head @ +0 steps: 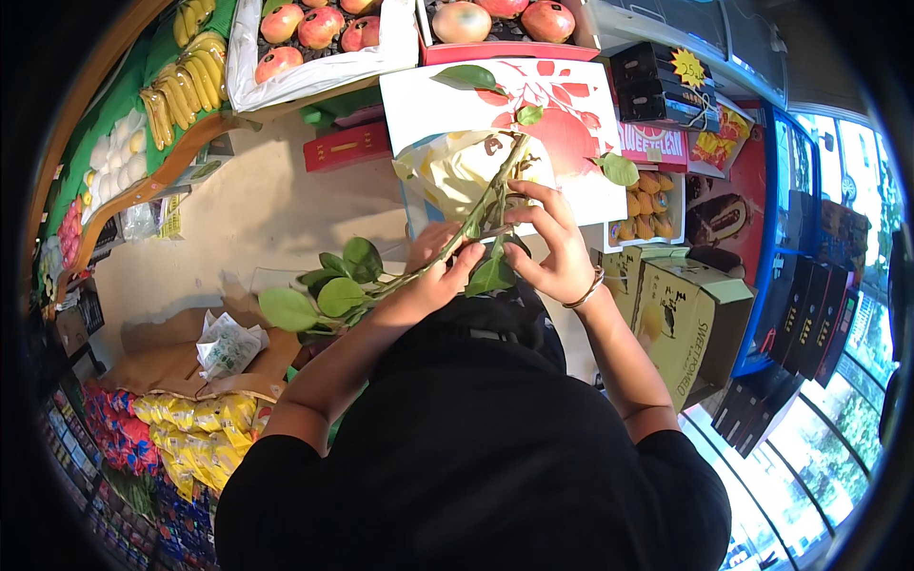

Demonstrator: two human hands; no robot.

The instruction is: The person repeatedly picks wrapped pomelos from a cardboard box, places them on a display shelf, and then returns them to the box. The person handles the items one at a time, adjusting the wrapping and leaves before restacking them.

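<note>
A leafy green branch (493,187) runs slantwise in front of me, its woody stem crossing a crumpled pale yellow wrapper (446,168). Broad leaves cluster at its lower left end, beside my left forearm. My left hand (439,268) grips the stem with the thumb on top; its other fingers are partly hidden. My right hand (550,239), with a bracelet at the wrist, has its thumb and spread fingertips on the side twigs of the same branch. Beneath lies a white box (603,207) printed with a red fruit picture. Loose leaves (468,76) rest on it.
Boxes of pomegranates (321,28) stand at the far side. Bananas (186,82) line a curved shelf at left. A box of wrapped yellow fruit (646,207) and a yellow carton (664,314) are at right. A white plastic bag (230,345) lies on a wooden surface at lower left.
</note>
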